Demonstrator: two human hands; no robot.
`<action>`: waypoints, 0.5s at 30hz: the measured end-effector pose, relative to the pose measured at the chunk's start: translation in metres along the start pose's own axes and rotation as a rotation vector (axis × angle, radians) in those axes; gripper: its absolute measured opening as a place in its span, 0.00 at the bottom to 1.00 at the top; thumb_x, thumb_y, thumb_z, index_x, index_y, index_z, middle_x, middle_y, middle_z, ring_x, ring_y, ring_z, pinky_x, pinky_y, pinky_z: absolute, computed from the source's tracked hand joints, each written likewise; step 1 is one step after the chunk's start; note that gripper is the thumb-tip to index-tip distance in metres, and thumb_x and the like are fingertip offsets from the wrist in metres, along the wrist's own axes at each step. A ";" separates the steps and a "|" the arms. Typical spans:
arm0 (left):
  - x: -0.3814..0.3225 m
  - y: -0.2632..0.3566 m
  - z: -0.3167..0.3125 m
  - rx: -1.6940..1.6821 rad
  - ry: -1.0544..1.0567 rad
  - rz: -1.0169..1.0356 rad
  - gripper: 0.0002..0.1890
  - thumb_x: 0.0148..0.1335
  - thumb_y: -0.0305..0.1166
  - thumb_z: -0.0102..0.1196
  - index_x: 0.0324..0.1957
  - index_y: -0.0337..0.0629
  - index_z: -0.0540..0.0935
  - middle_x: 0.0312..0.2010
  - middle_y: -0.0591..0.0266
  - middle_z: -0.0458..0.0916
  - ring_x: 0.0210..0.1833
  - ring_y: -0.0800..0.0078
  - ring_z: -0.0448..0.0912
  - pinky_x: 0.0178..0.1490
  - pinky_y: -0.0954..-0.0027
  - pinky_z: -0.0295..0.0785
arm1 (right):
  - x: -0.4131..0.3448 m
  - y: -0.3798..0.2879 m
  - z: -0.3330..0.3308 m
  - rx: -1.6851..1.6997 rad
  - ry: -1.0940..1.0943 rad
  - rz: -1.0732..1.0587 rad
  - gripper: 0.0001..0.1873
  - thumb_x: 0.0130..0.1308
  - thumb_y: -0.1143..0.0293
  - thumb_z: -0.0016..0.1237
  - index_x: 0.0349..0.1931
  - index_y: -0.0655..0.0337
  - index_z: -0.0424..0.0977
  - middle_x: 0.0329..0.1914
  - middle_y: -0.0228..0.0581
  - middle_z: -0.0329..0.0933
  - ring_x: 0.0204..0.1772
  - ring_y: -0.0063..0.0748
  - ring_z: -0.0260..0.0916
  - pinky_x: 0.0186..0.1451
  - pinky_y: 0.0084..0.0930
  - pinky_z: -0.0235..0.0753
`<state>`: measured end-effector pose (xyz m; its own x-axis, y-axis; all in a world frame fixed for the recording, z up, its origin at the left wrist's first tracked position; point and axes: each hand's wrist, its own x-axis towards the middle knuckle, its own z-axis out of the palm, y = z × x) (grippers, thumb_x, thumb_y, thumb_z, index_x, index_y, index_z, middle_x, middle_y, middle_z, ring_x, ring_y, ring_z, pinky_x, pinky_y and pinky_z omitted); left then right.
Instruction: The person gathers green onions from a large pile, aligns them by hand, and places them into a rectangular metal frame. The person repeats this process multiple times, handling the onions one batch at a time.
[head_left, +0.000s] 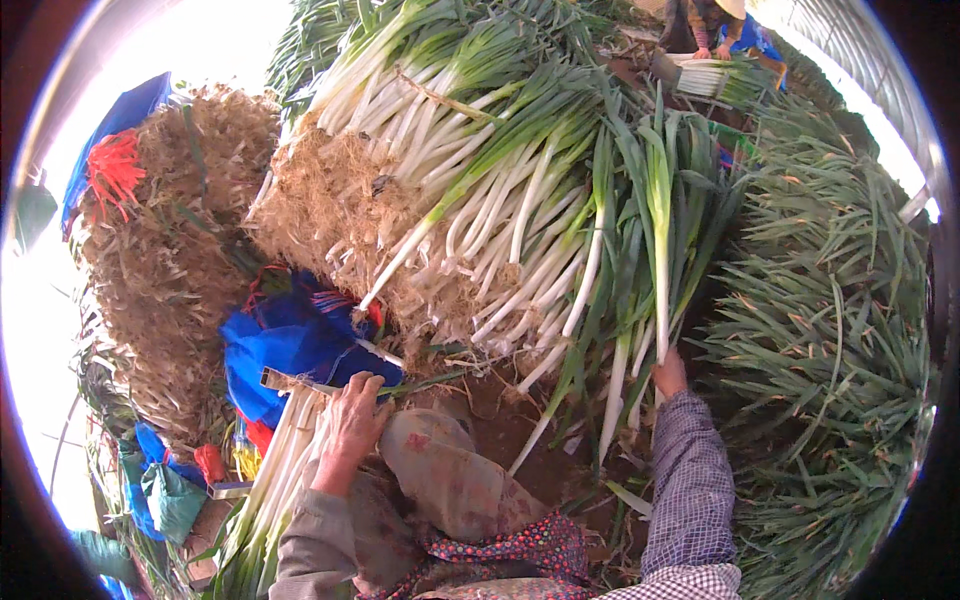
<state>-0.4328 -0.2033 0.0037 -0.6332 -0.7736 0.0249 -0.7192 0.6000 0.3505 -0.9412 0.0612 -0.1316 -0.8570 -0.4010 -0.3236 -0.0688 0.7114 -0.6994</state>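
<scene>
My left hand (351, 420) is curled over the root ends of a bundle of long green onions (289, 450). Those stalks lie against a metal bracket (300, 382), their leaves towards the lower left. On the other side, my right hand (670, 375) grips the lower end of one long green onion (661, 262), its white shank and leaves pointing away from me. A large heap of green onions (480, 187) rises in front, with dry brown roots (337, 202) facing left. Several loose stalks stick out of its near right edge.
Blue mesh cloth (262, 360) lies beside the bundle. More rooted onions are stacked at left (165, 277), near red ties (114, 166). Green leaves (817, 337) line the right side. Far off, another person's hands (712, 52) are on a bundle (709, 77).
</scene>
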 end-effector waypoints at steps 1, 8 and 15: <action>0.003 0.003 -0.001 -0.015 -0.023 -0.026 0.25 0.54 0.32 0.65 0.55 0.41 0.76 0.54 0.52 0.75 0.55 0.49 0.76 0.57 0.55 0.71 | 0.005 -0.015 0.004 -0.078 0.055 -0.082 0.38 0.61 0.78 0.55 0.71 0.65 0.53 0.59 0.64 0.69 0.59 0.58 0.71 0.56 0.47 0.75; 0.020 0.013 0.003 -0.085 -0.019 -0.075 0.23 0.53 0.33 0.65 0.52 0.42 0.77 0.51 0.53 0.77 0.52 0.50 0.77 0.53 0.53 0.72 | 0.038 -0.157 0.130 -0.184 -0.172 -0.667 0.32 0.63 0.68 0.56 0.65 0.71 0.61 0.62 0.60 0.68 0.64 0.56 0.66 0.67 0.44 0.66; 0.019 0.010 -0.001 -0.093 -0.064 -0.119 0.22 0.54 0.29 0.62 0.53 0.41 0.76 0.51 0.52 0.77 0.51 0.49 0.77 0.53 0.53 0.72 | 0.107 -0.223 0.264 -0.018 -0.331 -0.384 0.33 0.70 0.58 0.49 0.67 0.71 0.57 0.68 0.65 0.62 0.68 0.57 0.64 0.68 0.43 0.67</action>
<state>-0.4517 -0.2128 0.0090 -0.5643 -0.8217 -0.0802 -0.7622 0.4812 0.4330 -0.8824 -0.2930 -0.1784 -0.5608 -0.7948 -0.2318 -0.3588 0.4856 -0.7972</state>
